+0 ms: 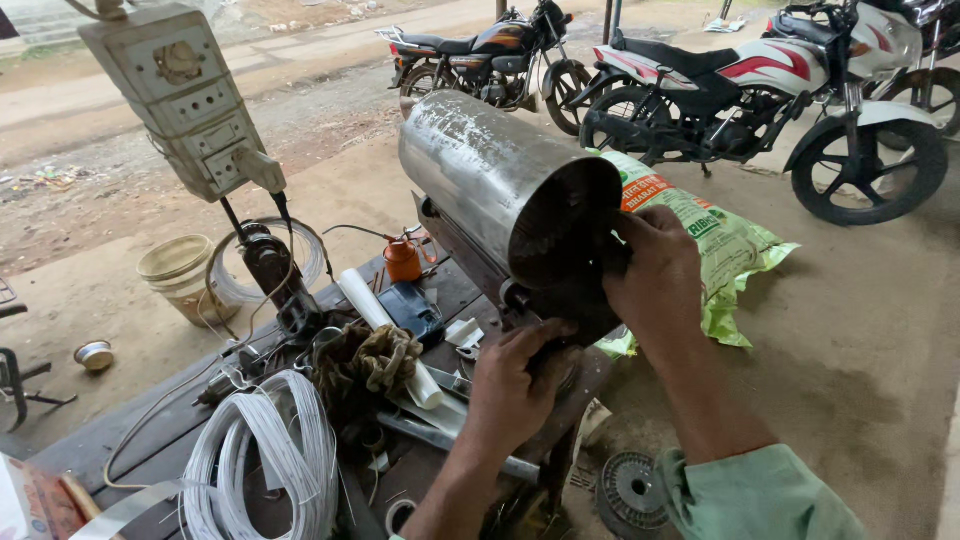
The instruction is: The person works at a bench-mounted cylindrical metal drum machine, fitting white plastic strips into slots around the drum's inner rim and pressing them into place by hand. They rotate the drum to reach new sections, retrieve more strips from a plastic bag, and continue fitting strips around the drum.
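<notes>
A dark wooden worktop (pixel 120 425) runs from the lower left toward the middle of the view, and at its right end a large steel cylinder (pixel 480 170) lies on its side on a metal frame. Its long axis runs from the far left, away from the person, down toward the near right, so the dark open end (pixel 565 225) faces the hands. Both hands sit right at that near end, with the cylinder just ahead of and above them.

The right hand (pixel 655 285) is nearer the mouth: its fingers curl over the lower right rim of the open end, gripping the edge, the wrist bent and the forearm in a pale green sleeve (pixel 750 495) rising from the lower right. The left hand (pixel 515 385) is lower, under the mouth, closed around a dark part of the frame or fitting below the cylinder; what exactly it grips I cannot tell, since the fingers hide it.

Along the worktop's left part lie a coil of white wire (pixel 265 460), a knot of rope or chain (pixel 370 360), a white tube (pixel 385 335), and a small orange oil can (pixel 403 260) near the far edge. A switchboard (pixel 180 95) hangs above the left end. Beyond the right edge, on the ground, lie a green printed sack (pixel 725 245) and a round metal disc (pixel 630 490). Motorcycles (pixel 760 90) stand behind.
</notes>
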